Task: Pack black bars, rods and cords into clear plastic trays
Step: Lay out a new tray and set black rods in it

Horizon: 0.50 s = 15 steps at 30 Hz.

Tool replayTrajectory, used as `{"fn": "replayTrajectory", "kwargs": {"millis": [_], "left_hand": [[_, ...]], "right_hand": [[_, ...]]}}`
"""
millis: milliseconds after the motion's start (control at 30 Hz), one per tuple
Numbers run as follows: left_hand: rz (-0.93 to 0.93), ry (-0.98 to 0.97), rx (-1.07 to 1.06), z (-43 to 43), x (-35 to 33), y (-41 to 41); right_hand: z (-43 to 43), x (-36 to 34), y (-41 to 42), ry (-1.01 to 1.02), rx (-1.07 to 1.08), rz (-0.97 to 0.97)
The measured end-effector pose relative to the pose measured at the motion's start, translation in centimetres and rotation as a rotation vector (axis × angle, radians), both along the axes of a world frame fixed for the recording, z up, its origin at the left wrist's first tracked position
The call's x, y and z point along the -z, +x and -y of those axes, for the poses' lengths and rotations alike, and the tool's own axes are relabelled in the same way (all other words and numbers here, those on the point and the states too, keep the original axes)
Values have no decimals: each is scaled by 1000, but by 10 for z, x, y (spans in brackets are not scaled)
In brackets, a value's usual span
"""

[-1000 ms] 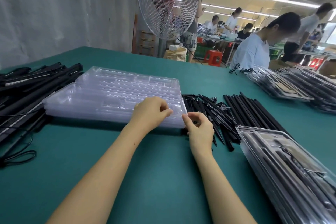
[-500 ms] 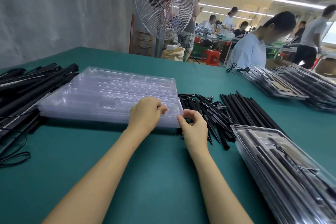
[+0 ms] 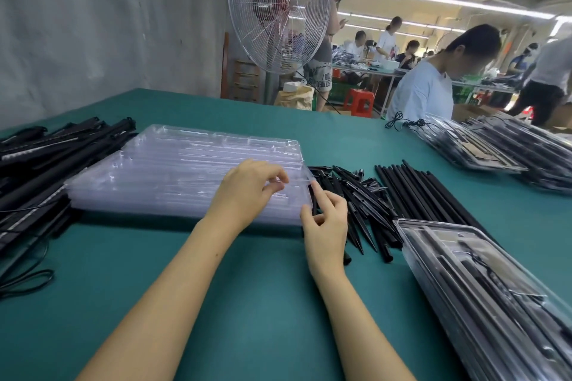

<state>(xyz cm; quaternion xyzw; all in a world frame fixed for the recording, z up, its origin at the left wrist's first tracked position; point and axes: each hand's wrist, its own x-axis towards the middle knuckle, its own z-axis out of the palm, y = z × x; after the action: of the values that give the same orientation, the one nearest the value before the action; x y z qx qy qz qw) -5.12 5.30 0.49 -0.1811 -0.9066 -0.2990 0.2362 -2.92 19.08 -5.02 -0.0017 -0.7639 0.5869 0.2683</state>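
One stack of trays (image 3: 185,173) was pinched at its corner by curled fingers of left hand (image 3: 247,192) and right hand (image 3: 325,226).

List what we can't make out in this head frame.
Clear tray stack: tray count unreadable, head view; transparent layers merge.
Left hand and right hand: how many trays their grip separates, hidden by fingers at the corner.
Packed tray: cut by right and bottom edges; glare masks contents.
Black bars: cut by left edge.

Grey wall (image 3: 108,25), standing fan (image 3: 278,9), ceiling strip lights (image 3: 448,6), red stool (image 3: 359,100).
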Motion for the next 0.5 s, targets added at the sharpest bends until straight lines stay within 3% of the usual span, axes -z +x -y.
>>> {"fn": "replayTrajectory", "kwargs": {"millis": [233,400,500], "left_hand": [[-85,102,-4,-2,6,-1],[-203,152,-32,-6,2,-1],[-281,193,-40,-7,-5,2]], "right_hand": [[3,6,-2,208,21,15],[11,6,1,824,131,130],[14,5,3,948,141,157]]}}
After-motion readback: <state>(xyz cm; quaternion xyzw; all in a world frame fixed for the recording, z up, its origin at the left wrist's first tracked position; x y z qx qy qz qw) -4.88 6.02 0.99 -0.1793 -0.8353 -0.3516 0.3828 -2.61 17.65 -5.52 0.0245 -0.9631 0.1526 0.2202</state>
